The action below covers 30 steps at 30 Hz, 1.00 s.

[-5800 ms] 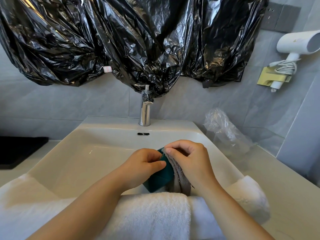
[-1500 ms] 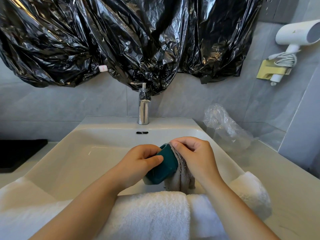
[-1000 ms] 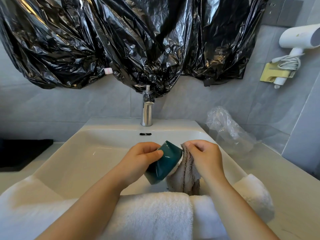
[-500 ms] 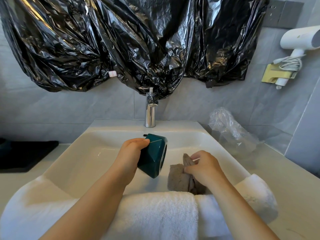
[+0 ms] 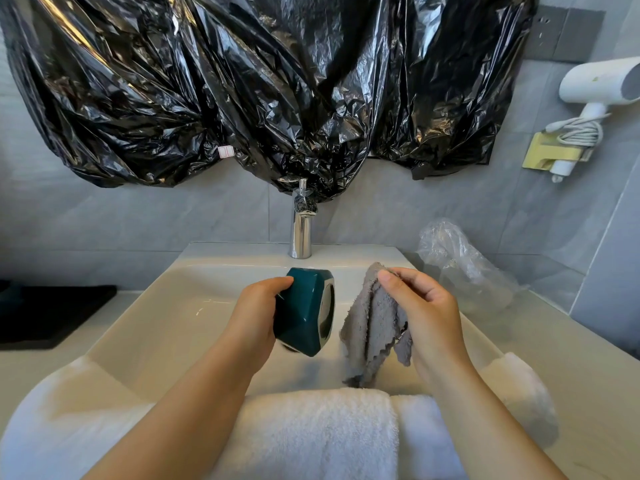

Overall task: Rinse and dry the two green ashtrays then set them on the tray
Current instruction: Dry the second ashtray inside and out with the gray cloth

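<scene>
Crumpled black plastic sheeting (image 5: 270, 91) hangs across the wall from 10 to 1 o'clock, over grey tiles (image 5: 138, 220). Below it a white sink (image 5: 180, 317) fills the middle of the view. A thick white towel (image 5: 322, 434) lies folded over the sink's near rim at 6 o'clock, with both forearms passing above it. The pale counter (image 5: 571, 375) runs out on either side of the basin. On it at 9 o'clock lies a flat black tray (image 5: 52, 317), well apart from the hands. At 2 o'clock a white hair dryer (image 5: 595, 81) sits in a gold wall holder with its cord looped beneath. A crumpled clear plastic bag (image 5: 460, 261) rests on the counter at 3 o'clock, just beside the sink's corner.

Both hands are over the basin. The right hand (image 5: 426, 306) pinches the top of a grey cloth (image 5: 374, 323) between thumb and fingertips, and the cloth hangs down in loose folds toward the towel. The left hand (image 5: 256, 313) is curled round the base of a faceted green ashtray (image 5: 304, 313), thumb on its upper face. The ashtray is held on its side in the air, its shiny-rimmed opening turned toward the cloth, close to it but not touching. A chrome faucet (image 5: 300, 233) stands at the sink's far edge at 12 o'clock, its top touched by the sheeting.
</scene>
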Tool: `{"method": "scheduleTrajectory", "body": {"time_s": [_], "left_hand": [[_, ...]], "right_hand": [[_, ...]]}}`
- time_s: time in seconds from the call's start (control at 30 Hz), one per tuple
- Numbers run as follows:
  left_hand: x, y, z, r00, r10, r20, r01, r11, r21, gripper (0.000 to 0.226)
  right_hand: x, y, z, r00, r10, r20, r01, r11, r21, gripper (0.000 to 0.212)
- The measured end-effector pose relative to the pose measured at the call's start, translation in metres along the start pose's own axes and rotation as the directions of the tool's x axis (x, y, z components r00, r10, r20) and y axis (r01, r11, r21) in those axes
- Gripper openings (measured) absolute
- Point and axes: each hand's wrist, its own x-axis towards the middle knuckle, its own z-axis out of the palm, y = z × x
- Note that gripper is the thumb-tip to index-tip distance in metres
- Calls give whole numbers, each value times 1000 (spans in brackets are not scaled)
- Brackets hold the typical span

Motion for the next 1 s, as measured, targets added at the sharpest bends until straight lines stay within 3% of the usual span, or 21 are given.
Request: {"method": "scheduleTrajectory", "body": {"time_s": [0.1,0.23,0.47,0.63,0.7,0.87,1.0], "left_hand": [[2,0,0,1000,13,-22,-12,1000,8,28],[3,-1,-2,998,61,-25,-60,997,46,25],[2,-3,1,989,144,24,-146,982,119,36],[3,-6,2,983,167,76,-176,975,133,33],[2,-5,3,984,163,74,-172,977,128,29],[-1,-3,2,992,107,67,-114,988,101,24],[-1,-3,3,995,73,75,-80,992,98,34]], "right_hand": [[-2,-1,10,999,-35,-8,35,999,24,6],[-1,0,28,992,-129,1,128,988,-91,6],[-14,10,52,950,-277,147,297,945,-137,9],[-11,14,53,914,-371,167,406,860,-309,11],[-7,16,53,923,-364,127,386,865,-321,9],[7,17,49,981,-188,46,194,946,-258,6],[9,17,45,991,-131,37,136,966,-220,9]]}}
